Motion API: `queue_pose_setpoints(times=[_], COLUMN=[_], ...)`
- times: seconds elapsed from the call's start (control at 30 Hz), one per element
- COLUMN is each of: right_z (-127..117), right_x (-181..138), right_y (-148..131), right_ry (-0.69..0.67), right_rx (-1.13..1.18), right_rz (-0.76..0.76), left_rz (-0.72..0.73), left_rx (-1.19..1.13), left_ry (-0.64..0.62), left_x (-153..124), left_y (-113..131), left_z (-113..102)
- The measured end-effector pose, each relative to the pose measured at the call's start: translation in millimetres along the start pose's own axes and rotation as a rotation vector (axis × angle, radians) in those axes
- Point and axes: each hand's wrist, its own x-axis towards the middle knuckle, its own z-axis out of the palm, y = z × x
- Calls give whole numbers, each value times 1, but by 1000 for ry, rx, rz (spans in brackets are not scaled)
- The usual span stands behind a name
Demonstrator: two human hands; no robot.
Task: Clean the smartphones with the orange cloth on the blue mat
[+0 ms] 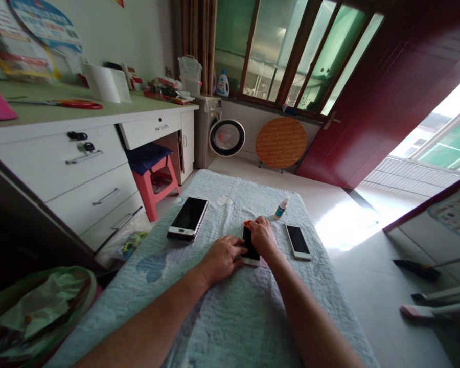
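Note:
A white-framed smartphone with a dark screen lies on the cloth-covered table, partly covered by both hands. My left hand grips its left edge, fingers reaching onto the screen and thumb near the lower end. Pressed to the upper part of the screen, my right hand is closed on an orange cloth, of which only a small piece shows. To the right lies another white smartphone. A small spray bottle with a blue label stands beyond it. On the left, a larger phone rests on another dark flat device.
A pale blue quilted cover drapes the table. At left are a white drawer desk, a pink stool and a waste bin. Behind stand a washing machine with its door open and a round wooden board.

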Motion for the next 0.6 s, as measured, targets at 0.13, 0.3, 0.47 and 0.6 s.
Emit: queue_pose_setpoints(times=[0.13, 0.3, 0.47, 0.6], right_z=[5, 4, 2, 4], right_x=[5, 5, -1, -1], right_y=[-10, 7, 29, 26], right_ry=[-6, 5, 54, 62], right_rx=[12, 45, 23, 4], right_rz=[-50, -38, 78, 88], left_rz=[10, -11, -10, -30], left_rx=[-17, 5, -15, -93], left_ry=[7, -1, -20, -34], left_x=[0, -1, -2, -2], left_y=[0, 2, 2, 1], left_z=[0, -1, 1, 2])
